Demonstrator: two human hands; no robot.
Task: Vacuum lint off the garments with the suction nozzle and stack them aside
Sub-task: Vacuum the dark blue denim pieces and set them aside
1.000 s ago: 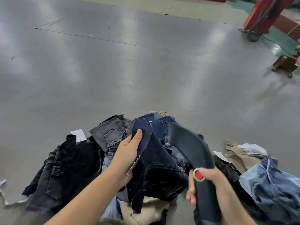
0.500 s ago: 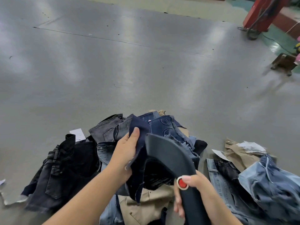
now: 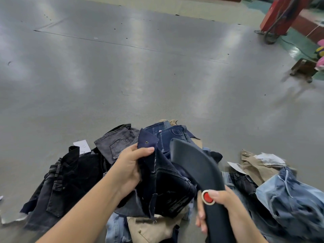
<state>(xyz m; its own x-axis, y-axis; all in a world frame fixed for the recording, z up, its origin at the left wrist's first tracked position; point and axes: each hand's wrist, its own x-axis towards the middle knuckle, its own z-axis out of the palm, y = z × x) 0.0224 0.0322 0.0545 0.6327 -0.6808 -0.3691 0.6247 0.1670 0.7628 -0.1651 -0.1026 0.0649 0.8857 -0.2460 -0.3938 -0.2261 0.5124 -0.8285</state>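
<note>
**Nozzle raised beside the held garment**

Since the earlier frame, the suction nozzle (image 3: 196,165) has swung rightward off the dark denim garment (image 3: 163,179). Left hand (image 3: 130,165) pinches the garment's waistband above the near pile of jeans (image 3: 112,144); right hand (image 3: 219,202) wraps the nozzle, thumb by the red button (image 3: 208,197). Grey bench (image 3: 140,76) beyond.

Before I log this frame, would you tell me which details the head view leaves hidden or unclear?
- Suction nozzle mouth: faces away, so contact with the dark navy garment is unclear.
- Nozzle's hose end: cut off by the bottom edge.
- Lint: too small to see.
- Red button: the right hand thumb touches it; whether pressed is unclear.
- Left hand fingers: behind the fabric.
</note>
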